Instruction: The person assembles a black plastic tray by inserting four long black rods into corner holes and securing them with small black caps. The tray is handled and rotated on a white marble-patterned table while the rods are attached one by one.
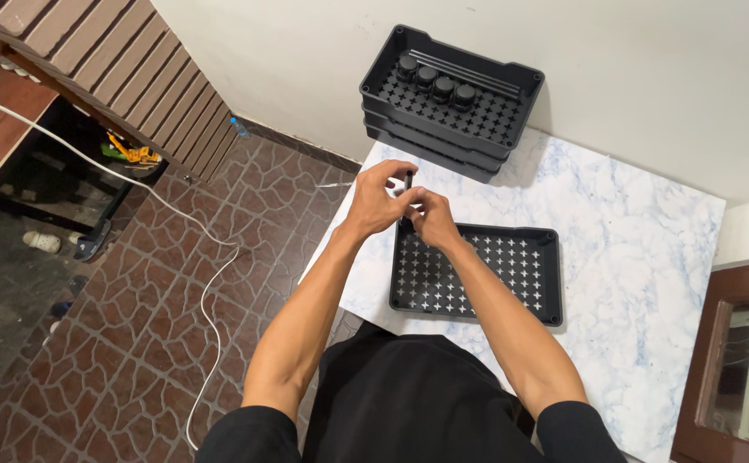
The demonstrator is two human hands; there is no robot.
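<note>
— Rod (408,180), thin and black: I've got it pinched upright between both hands, above the far left corner of the near tray (546,257).

— Why both hands on something that slim?

— It's narrow, so one hand alone would let it tip, I reckon. My left hand (377,199) curls round from the left, fingers (392,171) clenched near its top; my right hand (430,217) closes on it lower down. Only the upper end shows above my knuckles; the rest is hidden, so I can't tell whether the bottom touches the tray.

— And that tray?

— Black, with cross-shaped cut-outs, nothing standing in it that I can see. It lies flat on the marble bench (640,223), near me, where both arms reach it easily.

— What's at the far side?

— A stack (443,137) of the same trays against the wall (614,60). The top one holds four round black caps (434,80) in a row at its far left, and long rods (464,70) lying along its far wall, probably so they don't roll.

— Anything left of the bench?

— Tiled floor (134,343) with a white cable (207,300) trailing across it, well apart from my hands.
</note>
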